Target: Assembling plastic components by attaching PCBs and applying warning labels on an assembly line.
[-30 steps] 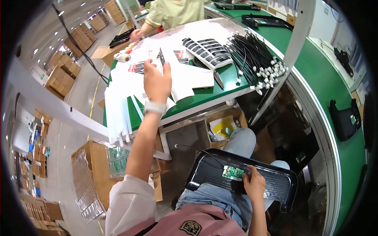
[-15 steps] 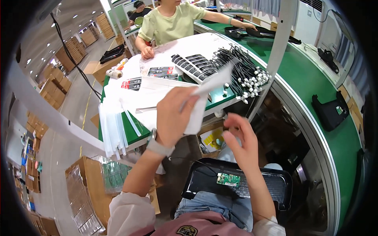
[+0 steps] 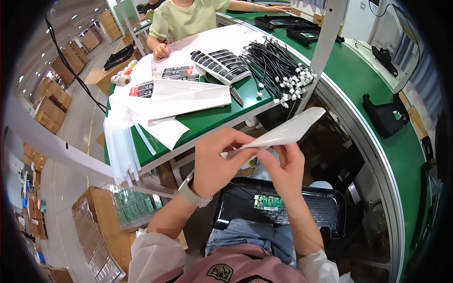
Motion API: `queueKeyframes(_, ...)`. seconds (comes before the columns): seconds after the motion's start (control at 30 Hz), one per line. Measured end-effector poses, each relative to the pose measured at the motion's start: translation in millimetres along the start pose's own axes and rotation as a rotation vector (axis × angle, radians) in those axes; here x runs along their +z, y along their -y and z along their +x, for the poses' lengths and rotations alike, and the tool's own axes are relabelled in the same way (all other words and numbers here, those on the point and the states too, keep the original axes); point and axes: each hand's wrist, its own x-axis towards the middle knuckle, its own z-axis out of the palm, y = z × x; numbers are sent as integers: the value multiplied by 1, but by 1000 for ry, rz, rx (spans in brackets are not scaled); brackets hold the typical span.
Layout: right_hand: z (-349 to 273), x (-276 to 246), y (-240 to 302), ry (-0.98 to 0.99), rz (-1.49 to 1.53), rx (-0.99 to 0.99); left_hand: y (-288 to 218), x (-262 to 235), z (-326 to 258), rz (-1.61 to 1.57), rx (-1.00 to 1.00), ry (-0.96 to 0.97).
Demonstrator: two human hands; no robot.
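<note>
A curled, glossy white sheet (image 3: 288, 129) is held in the air above my lap. Fingers and thumb of my left hand (image 3: 214, 160) pinch its near left end. My right hand (image 3: 287, 172) is closed at its lower edge, thumb close to the left fingertips; the fingers behind the sheet are partly hidden. Below the hands, a black plastic tray-like housing (image 3: 311, 207) rests across my lap. On it lies a green circuit board (image 3: 268, 203) with a white connector and a thin dark wire.
Ahead, the green-topped table (image 3: 255, 111) bears white sheets (image 3: 188, 99), black label sheets (image 3: 222, 66), scissors (image 3: 237, 96), translucent tubes (image 3: 120, 146) and black cables with white connectors (image 3: 278, 70). A conveyor (image 3: 377, 118) with black housings curves along the right. A co-worker (image 3: 188, 19) sits across the table.
The white sheet has come down and to the right, away from the table. My right hand, apart from it before, has closed on its edge. The view has shifted slightly.
</note>
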Motion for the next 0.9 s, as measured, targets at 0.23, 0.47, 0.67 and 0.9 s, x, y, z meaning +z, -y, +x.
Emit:
queueKeyframes(0.23,-10,-4,4,47,87,131,8,-8,-7,-578,-231,204)
queueKeyframes(0.47,-16,-12,12,194,192,274,28,-20,-17,-749,-356,318)
queueKeyframes(0.67,-14,-36,3,416,-254,264,28,-70,-55,297,-29,0)
queueKeyframes(0.9,-29,30,2,809,-706,-155,30,-217,-237,397,-355,-1018)
